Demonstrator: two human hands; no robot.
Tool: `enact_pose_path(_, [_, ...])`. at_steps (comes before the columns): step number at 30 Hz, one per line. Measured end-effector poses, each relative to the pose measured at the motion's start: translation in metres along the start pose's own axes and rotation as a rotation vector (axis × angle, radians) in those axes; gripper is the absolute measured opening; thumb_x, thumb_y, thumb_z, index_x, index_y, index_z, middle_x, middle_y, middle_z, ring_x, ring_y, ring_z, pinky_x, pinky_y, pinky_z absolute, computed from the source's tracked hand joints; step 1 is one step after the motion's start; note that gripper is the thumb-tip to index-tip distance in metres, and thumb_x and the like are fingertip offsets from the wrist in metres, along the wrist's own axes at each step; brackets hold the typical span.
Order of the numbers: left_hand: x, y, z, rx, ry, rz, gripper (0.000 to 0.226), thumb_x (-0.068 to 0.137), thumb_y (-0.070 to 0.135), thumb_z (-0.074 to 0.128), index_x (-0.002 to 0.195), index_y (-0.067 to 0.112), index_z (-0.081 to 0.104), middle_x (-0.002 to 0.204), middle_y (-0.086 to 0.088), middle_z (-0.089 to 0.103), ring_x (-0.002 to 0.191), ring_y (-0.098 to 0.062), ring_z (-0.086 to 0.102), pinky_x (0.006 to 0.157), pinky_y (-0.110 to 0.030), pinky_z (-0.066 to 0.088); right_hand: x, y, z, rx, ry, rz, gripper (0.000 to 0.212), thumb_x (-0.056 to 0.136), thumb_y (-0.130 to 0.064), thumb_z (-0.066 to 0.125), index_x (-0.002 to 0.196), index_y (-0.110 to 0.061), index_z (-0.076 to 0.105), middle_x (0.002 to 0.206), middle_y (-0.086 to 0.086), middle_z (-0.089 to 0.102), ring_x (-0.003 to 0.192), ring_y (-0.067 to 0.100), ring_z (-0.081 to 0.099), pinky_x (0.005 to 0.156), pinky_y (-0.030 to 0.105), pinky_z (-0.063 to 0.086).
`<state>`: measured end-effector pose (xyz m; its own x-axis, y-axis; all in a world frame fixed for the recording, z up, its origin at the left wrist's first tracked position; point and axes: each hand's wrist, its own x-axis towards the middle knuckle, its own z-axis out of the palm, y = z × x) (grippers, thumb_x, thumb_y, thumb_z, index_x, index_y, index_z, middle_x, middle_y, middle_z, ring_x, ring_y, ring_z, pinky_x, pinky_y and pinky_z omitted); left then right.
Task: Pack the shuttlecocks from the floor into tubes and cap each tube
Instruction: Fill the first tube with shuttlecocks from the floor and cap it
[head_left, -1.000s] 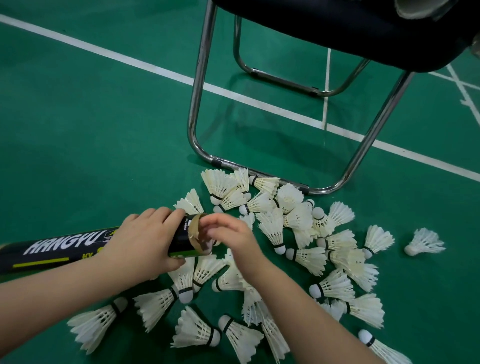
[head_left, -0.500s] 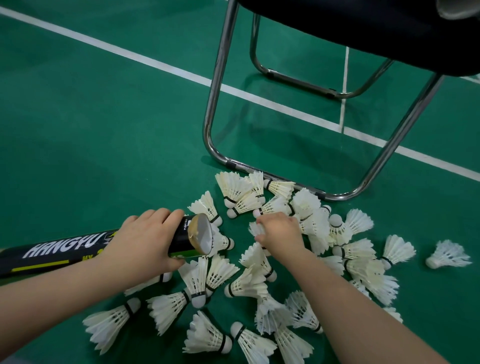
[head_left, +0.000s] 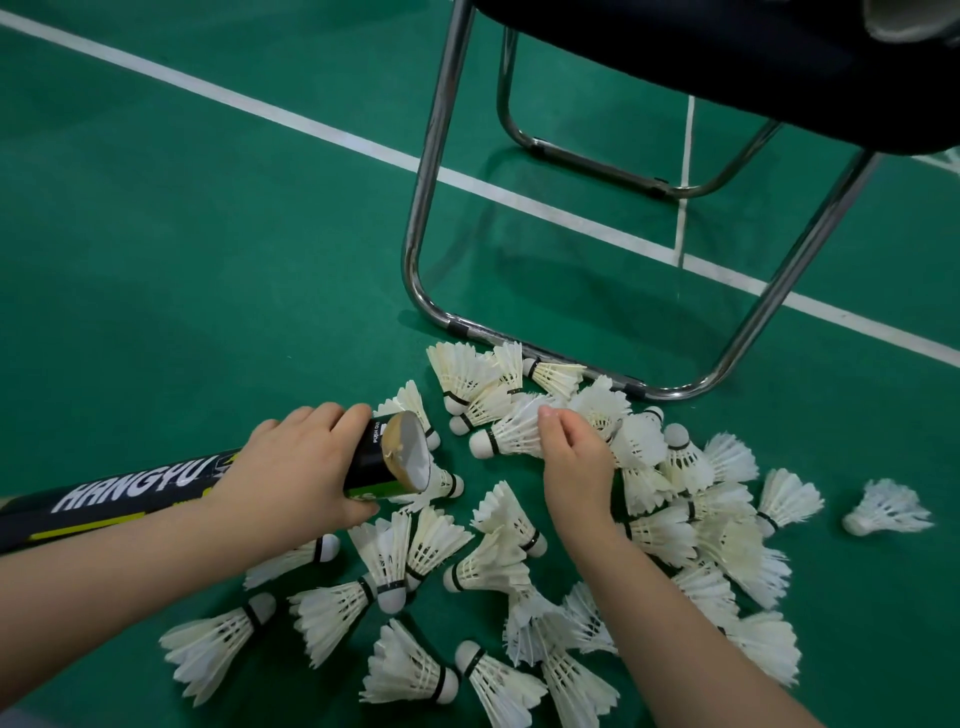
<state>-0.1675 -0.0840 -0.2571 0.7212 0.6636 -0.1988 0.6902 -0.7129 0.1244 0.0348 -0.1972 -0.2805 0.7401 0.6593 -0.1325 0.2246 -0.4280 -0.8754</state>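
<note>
L hand (head_left: 296, 467) grip wraps the tube (head_left: 130, 483) just behind its open mouth. Tube's long axis runs L-R, near level, mouth facing R, body reaching out to L frame edge. R hand (head_left: 571, 462) grip pinches feathers of one shuttlecock (head_left: 506, 434), just R of mouth, not touching it; cork points L twd tube. Other shuttlecocks (head_left: 332, 613) strewn on floor (head_left: 208, 260) by chair (head_left: 434, 156).

head view | worn on head, tilted forward and down | near floor (head_left: 156, 260) | wide-angle, chair (head_left: 727, 78) at top edge
</note>
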Motion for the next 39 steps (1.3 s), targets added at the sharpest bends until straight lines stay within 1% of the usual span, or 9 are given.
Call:
enact_pose_path(6, [0.001, 0.013, -0.006, -0.021, -0.02, 0.0, 0.072, 0.068, 0.063, 0.06, 0.124, 0.027, 0.034, 0.107, 0.008, 0.049, 0.097, -0.015, 0.048, 0.08, -0.03, 0.042, -0.027, -0.026, 0.007, 0.292, 0.007, 0.008, 0.041, 0.098, -0.027, 0.041, 0.074, 0.003, 0.054, 0.063, 0.005, 0.047, 0.055, 0.01, 0.039, 0.05, 0.017, 0.033])
enact_pose_path(9, [-0.001, 0.018, -0.008, -0.032, -0.02, 0.007, 0.071, 0.068, 0.063, 0.059, 0.124, 0.028, 0.034, 0.105, 0.008, 0.048, 0.095, -0.015, 0.047, 0.08, -0.03, 0.043, -0.042, -0.032, 0.011, 0.326, -0.069, 0.034, 0.04, 0.099, -0.029, 0.037, 0.072, -0.004, 0.054, 0.064, 0.001, 0.049, 0.057, 0.009, 0.041, 0.054, 0.017, 0.037])
enact_pose_path(15, [-0.008, 0.025, -0.008, -0.018, -0.017, 0.029, 0.069, 0.067, 0.064, 0.059, 0.121, 0.028, 0.035, 0.101, 0.01, 0.048, 0.092, -0.013, 0.048, 0.077, -0.028, 0.043, -0.069, -0.037, 0.018, 0.417, -0.399, 0.087, 0.04, 0.097, -0.039, 0.039, 0.077, -0.021, 0.068, 0.077, -0.007, 0.07, 0.074, 0.001, 0.063, 0.067, 0.013, 0.048])
enact_pose_path(19, [-0.012, 0.026, -0.002, -0.039, 0.02, 0.085, 0.061, 0.06, 0.058, 0.056, 0.107, 0.02, 0.05, 0.088, 0.004, 0.056, 0.081, -0.022, 0.057, 0.065, -0.034, 0.047, -0.071, -0.037, 0.027, 0.306, -0.615, 0.03, 0.048, 0.075, -0.053, 0.052, 0.085, -0.008, 0.065, 0.083, 0.009, 0.062, 0.081, 0.017, 0.055, 0.08, 0.035, 0.046])
enact_pose_path(25, [-0.016, 0.026, 0.005, 0.038, 0.122, 0.233, 0.058, 0.052, 0.054, 0.041, 0.099, 0.02, 0.048, 0.073, 0.003, 0.058, 0.059, -0.022, 0.059, 0.048, -0.03, 0.045, -0.06, -0.041, 0.025, 0.124, -0.975, 0.113, 0.012, 0.079, -0.033, 0.066, 0.09, -0.029, 0.062, 0.096, -0.004, 0.062, 0.104, 0.021, 0.058, 0.095, 0.035, 0.046])
enact_pose_path(28, [-0.01, 0.029, 0.003, -0.006, 0.062, 0.174, 0.057, 0.056, 0.058, 0.05, 0.1, 0.021, 0.05, 0.081, 0.004, 0.058, 0.07, -0.022, 0.06, 0.057, -0.032, 0.047, -0.059, -0.04, 0.017, 0.184, -0.755, 0.047, 0.023, 0.089, -0.041, 0.053, 0.071, -0.028, 0.06, 0.075, -0.012, 0.058, 0.079, 0.009, 0.056, 0.074, 0.023, 0.044])
enact_pose_path(32, [0.0, 0.029, -0.012, 0.048, -0.011, 0.127, 0.07, 0.066, 0.065, 0.06, 0.121, 0.027, 0.04, 0.104, 0.008, 0.053, 0.093, -0.015, 0.051, 0.079, -0.031, 0.045, -0.033, -0.029, -0.005, 0.226, -0.277, 0.028, 0.031, 0.099, -0.031, 0.037, 0.082, -0.02, 0.061, 0.079, -0.005, 0.062, 0.077, 0.012, 0.058, 0.071, 0.021, 0.047])
enact_pose_path(36, [0.006, 0.032, -0.027, 0.171, -0.013, 0.19, 0.073, 0.068, 0.067, 0.056, 0.126, 0.028, 0.035, 0.108, 0.008, 0.051, 0.097, -0.015, 0.05, 0.082, -0.029, 0.044, 0.004, 0.005, -0.041, -0.057, -0.184, 0.08, 0.023, 0.095, -0.029, 0.044, 0.096, -0.018, 0.064, 0.082, -0.002, 0.063, 0.073, 0.023, 0.056, 0.064, 0.03, 0.048])
enact_pose_path(39, [0.015, 0.04, -0.043, 0.217, -0.021, 0.237, 0.072, 0.067, 0.068, 0.055, 0.124, 0.03, 0.033, 0.105, 0.01, 0.05, 0.096, -0.014, 0.049, 0.081, -0.028, 0.043, 0.025, 0.038, -0.057, -0.267, -0.117, 0.134, 0.025, 0.093, -0.026, 0.046, 0.112, -0.022, 0.061, 0.094, -0.004, 0.06, 0.068, 0.008, 0.049, 0.056, 0.023, 0.037])
